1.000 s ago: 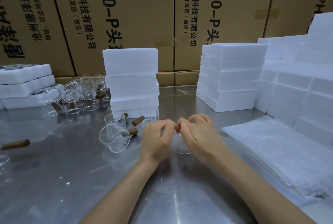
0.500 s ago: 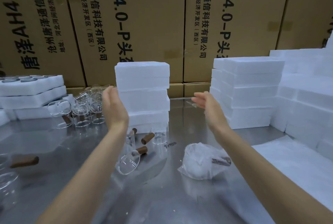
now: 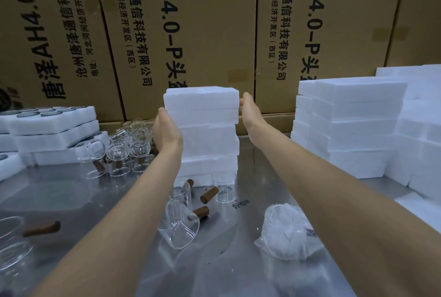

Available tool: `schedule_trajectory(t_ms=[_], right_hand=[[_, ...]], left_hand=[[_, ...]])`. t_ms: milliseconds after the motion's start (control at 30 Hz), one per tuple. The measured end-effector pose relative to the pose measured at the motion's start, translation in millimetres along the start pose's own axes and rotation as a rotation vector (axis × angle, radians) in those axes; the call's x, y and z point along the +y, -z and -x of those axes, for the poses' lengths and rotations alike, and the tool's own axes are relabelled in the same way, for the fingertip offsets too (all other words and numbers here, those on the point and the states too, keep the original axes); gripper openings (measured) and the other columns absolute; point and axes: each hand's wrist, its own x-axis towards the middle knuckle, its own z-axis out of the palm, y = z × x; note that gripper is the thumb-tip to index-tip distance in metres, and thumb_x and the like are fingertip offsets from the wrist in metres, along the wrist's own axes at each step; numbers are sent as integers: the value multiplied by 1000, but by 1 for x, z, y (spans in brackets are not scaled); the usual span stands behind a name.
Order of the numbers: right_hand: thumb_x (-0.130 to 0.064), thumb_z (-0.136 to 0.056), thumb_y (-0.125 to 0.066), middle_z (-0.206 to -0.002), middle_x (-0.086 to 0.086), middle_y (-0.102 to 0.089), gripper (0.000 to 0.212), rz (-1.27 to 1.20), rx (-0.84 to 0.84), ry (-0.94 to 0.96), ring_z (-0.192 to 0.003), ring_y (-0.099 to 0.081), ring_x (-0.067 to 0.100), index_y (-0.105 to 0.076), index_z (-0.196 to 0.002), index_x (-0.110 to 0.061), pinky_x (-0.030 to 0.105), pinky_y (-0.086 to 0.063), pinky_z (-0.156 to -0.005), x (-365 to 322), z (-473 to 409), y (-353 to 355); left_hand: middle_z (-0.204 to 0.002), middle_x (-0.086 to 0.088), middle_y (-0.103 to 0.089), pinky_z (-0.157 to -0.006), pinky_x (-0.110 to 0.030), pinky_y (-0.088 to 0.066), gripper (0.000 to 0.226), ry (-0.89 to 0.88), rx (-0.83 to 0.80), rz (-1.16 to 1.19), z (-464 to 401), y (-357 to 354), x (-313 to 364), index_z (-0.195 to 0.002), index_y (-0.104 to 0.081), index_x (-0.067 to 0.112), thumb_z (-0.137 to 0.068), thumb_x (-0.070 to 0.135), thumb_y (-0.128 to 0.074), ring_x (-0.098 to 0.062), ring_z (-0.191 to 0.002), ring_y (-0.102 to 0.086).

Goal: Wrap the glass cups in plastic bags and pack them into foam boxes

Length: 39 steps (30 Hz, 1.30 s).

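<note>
Steel table (image 3: 214, 273), cardboard cartons behind. Nearest you, the bagged cup (image 3: 286, 232) lies on the table under your right arm, bare cups (image 3: 179, 227) to its left. Both arms stretched out: left hand (image 3: 165, 129) and right hand (image 3: 249, 111) flat against the top foam box (image 3: 202, 103), fingers straight. Half a second ago they hadn't reached it.

the brushed stainless-steel table (image 3: 250, 270) is glossy and mirrors what stands on it. the white foam boxes in the middle stack (image 3: 207, 134) look matt and finely grainy. the clear glass cup lying on its side (image 3: 180, 227) is smooth and shiny, with a brown matt wooden handle (image 3: 201, 211). the crinkled translucent plastic bag (image 3: 286, 234) glints. the brown cardboard cartons (image 3: 191, 22) behind are dull.
</note>
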Motion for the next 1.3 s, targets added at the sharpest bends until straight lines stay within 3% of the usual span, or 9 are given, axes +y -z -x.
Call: schedule_trajectory(t_ms=[100, 167, 300, 733, 1033, 1100, 1167, 1200, 1300], right_hand=[[-31, -100, -18, -87, 0, -50, 42, -29, -30, 8, -78, -45, 16, -54, -90, -12, 26, -35, -69, 1, -1, -1], [-32, -100, -22, -79, -6, -48, 32, -54, -15, 11, -69, -45, 9, -50, -93, -18, 19, -34, -61, 1, 3, 1], [-38, -100, -24, -106, -5, -57, 39, -99, -2, 98, -88, -51, 5, -49, -123, -19, 23, -40, -77, 2, 14, 14], [-56, -96, -30, -136, -3, -44, 52, -13, 254, -15, -127, -41, 19, -35, -138, -25, 42, -28, -112, 54, 110, 141], [-41, -100, -35, -126, 7, -43, 46, 62, 349, -173, -119, -44, 27, -37, -131, -8, 40, -34, -104, 100, 150, 155], [-35, -100, -39, -112, 10, -48, 33, 88, 362, -177, -96, -46, 21, -44, -111, -5, 33, -37, -92, 107, 155, 151], [-26, -99, -43, -87, 3, -50, 23, 100, 385, -142, -108, -52, 27, -45, -84, -10, 31, -38, -77, 106, 163, 144], [-25, -99, -44, -80, -2, -46, 23, 91, 387, -132, -85, -53, 21, -43, -80, -12, 31, -37, -74, 104, 166, 142], [-28, -99, -43, -84, 1, -48, 21, 94, 375, -127, -83, -53, 21, -46, -84, -14, 32, -39, -77, 101, 173, 142]], left_hand=[[-70, 3, -47, -62, -32, -33, 32, -28, -10, -39, 3, -2, 1, -68, -40, 20, -96, 34, -32, -16, -65, -42], [-73, 3, -47, -67, -33, -34, 32, -71, -20, -71, 8, -2, 4, -70, -41, 19, -96, 34, -31, -18, -70, -43], [-76, 4, -51, -69, -34, -38, 33, -174, -47, -94, 23, -3, 15, -72, -45, 21, -98, 35, -29, -17, -74, -47], [-105, 1, -68, -88, -36, -41, 53, -345, -542, -382, 108, -8, -24, -97, -67, 16, -103, 46, -24, -21, -104, -61], [-93, 3, -70, -81, -34, -47, 56, -98, -639, -486, 148, -5, -93, -91, -70, 18, -100, 52, -26, -20, -96, -65], [-97, -4, -73, -87, -40, -51, 58, -63, -622, -425, 150, 2, -104, -91, -71, 14, -95, 55, -31, -24, -98, -66], [-102, -12, -71, -95, -51, -47, 51, -51, -613, -355, 153, 9, -111, -87, -65, 18, -89, 58, -33, -31, -101, -65], [-99, -11, -70, -96, -53, -46, 44, -67, -619, -362, 154, 11, -113, -87, -59, 22, -92, 57, -33, -31, -100, -65], [-88, 0, -62, -95, -51, -47, 37, -132, -649, -453, 157, 16, -114, -87, -49, 26, -100, 52, -27, -27, -91, -64]])
